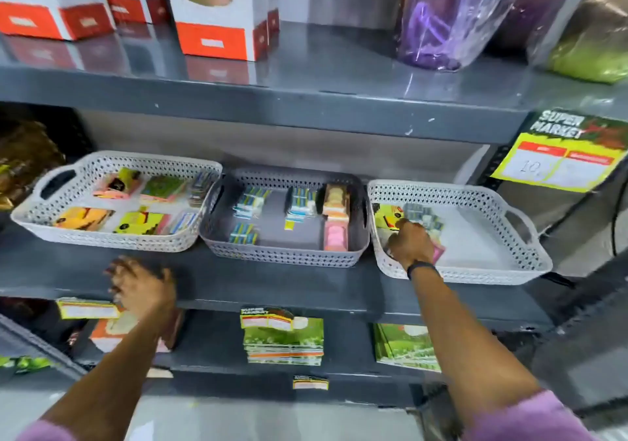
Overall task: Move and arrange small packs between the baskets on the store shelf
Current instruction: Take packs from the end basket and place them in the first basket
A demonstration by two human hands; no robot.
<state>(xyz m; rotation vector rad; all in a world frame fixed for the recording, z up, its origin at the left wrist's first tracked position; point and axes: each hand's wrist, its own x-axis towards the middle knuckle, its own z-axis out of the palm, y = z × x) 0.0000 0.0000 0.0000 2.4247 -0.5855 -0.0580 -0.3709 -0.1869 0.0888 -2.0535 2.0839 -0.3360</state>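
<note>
Three perforated baskets stand in a row on the grey middle shelf. The left white basket [102, 236] holds several yellow, green and pink packs. The middle grey basket [282, 253] holds blue-striped packs and pink packs [335, 235]. Inside the right white basket [492, 270], my right hand [411, 245] is closed on a pink pack [438, 253] at its left end, beside a yellow pack [385, 216] and grey packs [423, 218]. My left hand [142, 287] hovers blurred over the shelf's front edge below the left basket, fingers apart, holding nothing.
Orange-and-white boxes [214, 16] and purple [448, 16] and green bagged goods stand on the shelf above. A yellow price sign [560, 158] hangs at the right. Green packs [283, 342] and price tags sit on the shelf below.
</note>
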